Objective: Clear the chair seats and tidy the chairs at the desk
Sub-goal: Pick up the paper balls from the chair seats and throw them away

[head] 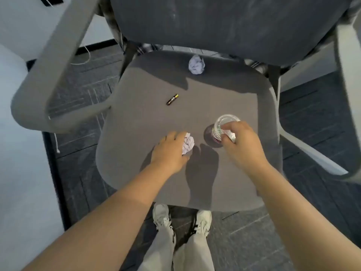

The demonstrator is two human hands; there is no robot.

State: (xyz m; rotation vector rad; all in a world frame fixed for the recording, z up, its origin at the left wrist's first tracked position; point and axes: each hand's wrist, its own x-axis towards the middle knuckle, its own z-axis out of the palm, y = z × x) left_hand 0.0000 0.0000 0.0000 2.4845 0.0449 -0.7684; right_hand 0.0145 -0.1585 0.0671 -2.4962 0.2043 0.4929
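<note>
In the head view, a grey fabric office chair seat (136, 153) filled the middle of the frame, with its dark mesh backrest (224, 26) above and 2 grey plastic armrests (48, 75) at the sides. The left hand (170, 151) lay on the front of the seat, its fingers (175, 136) curled around a crumpled white paper ball (188, 144). The right hand (242, 143) pinched a small crumpled silvery wrapper (230, 136) against the side of a clear plastic cup (222, 126) that stood upright on the seat, just right of the left hand. A small black-and-gold battery (172, 99) lay loose near the seat's middle, apart from both hands. A second crumpled white paper ball (196, 65) rested at the back of the seat, near the backrest. Below, 2 white sneakers (162, 216) stood on dark grey carpet tiles (322, 133).
</note>
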